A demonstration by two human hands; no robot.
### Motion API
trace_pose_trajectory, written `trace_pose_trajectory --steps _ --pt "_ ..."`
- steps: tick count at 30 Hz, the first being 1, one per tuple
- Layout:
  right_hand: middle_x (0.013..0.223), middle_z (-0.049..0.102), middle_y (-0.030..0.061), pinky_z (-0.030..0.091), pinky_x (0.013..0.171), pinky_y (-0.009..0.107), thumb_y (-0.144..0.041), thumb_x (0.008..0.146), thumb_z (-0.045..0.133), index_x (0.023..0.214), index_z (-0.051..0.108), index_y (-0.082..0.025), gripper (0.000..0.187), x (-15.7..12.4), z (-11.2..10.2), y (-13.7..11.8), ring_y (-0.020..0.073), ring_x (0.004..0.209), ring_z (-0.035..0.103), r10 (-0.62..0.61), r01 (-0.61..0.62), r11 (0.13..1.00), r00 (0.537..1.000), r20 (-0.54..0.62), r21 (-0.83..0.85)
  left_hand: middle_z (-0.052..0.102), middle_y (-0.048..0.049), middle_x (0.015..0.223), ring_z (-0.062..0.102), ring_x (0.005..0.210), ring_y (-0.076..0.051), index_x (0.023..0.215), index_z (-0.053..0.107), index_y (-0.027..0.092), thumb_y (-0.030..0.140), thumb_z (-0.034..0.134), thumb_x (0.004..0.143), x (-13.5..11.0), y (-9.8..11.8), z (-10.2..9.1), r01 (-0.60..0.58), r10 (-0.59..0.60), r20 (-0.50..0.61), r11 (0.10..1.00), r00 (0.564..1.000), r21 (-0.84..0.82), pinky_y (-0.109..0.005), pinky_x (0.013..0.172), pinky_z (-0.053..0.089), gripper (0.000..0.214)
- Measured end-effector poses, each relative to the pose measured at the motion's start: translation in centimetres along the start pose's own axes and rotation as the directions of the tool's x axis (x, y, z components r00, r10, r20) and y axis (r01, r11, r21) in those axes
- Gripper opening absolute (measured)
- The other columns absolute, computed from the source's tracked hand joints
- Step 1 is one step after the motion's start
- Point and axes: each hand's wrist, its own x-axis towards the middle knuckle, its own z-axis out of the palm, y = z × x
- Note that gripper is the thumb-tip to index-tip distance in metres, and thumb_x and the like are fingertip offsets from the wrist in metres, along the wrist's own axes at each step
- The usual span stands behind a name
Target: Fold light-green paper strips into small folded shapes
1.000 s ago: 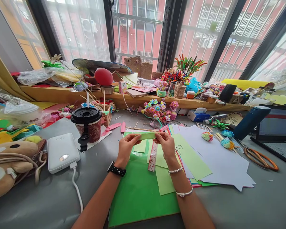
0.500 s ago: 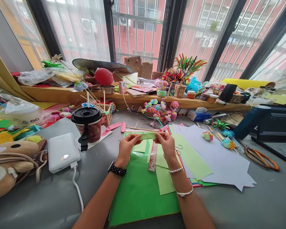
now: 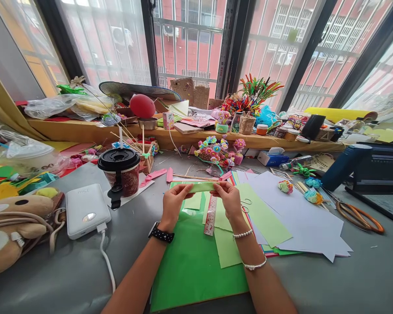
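A narrow strip of light green paper [image 3: 203, 187] is stretched level between my two hands. My left hand [image 3: 176, 201] pinches its left end, and my right hand [image 3: 229, 199] pinches the right end. Below them lies a large green sheet [image 3: 196, 266] on the table. A patterned ruler [image 3: 210, 216] rests on it between my wrists, beside pieces of light green paper [image 3: 227, 248]. Just right of my right hand, a small pair of scissors [image 3: 245, 205] shows its handle loops on the paper; its blades I cannot make out.
A lidded cup [image 3: 126, 179] and a white power bank [image 3: 87, 211] with a cable stand left. White sheets [image 3: 301, 213], orange-handled scissors [image 3: 360, 218] and a laptop-like device [image 3: 380, 174] lie right. Paper flowers [image 3: 216, 150] and a cluttered ledge [image 3: 190, 137] line the back.
Almost nothing differs. Both hands keep hold of the light green paper strip in nearly the same place, and the view has shifted very slightly.
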Motion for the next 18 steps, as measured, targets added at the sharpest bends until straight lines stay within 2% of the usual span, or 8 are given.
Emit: trace_pose_trajectory --steps 12,15,18 --pt "0.058 0.061 -0.0006 0.051 0.05 0.025 -0.036 0.058 0.064 0.068 0.057 -0.014 0.025 0.0 0.12 -0.07 0.0131 0.05 0.06 -0.012 0.012 1.0 1.0 -0.002 -0.017 0.061 -0.0017 0.066 0.058 0.061 -0.014 0.07 0.062 0.011 0.035 0.064 0.057 -0.08 0.1 -0.05 -0.011 0.012 -0.006 0.999 1.0 0.041 -0.027 0.063 0.049 0.028" --pt "0.056 0.061 -0.0005 0.051 0.05 0.025 -0.036 0.058 0.064 0.069 0.058 -0.014 0.026 0.06 -0.08 -0.06 0.0135 0.049 0.06 -0.021 0.021 0.999 1.0 -0.004 -0.033 0.06 -0.0005 0.066 0.057 0.062 -0.013 0.069 0.062 0.012 0.036 0.064 0.057 0.15 -0.05 -0.15 0.01 -0.011 0.034 0.999 0.999 0.031 -0.027 0.063 0.049 0.026" --pt "0.054 0.061 -0.0011 0.05 0.048 0.025 -0.035 0.058 0.064 0.069 0.058 -0.014 0.025 0.15 -0.33 -0.12 0.0135 0.048 0.06 -0.041 0.042 0.995 0.999 0.007 -0.095 0.062 -0.0013 0.068 0.058 0.067 -0.015 0.069 0.062 0.014 0.035 0.064 0.057 0.36 -0.09 -0.35 -0.004 -0.005 0.082 0.993 0.997 0.115 -0.026 0.064 0.048 0.024"
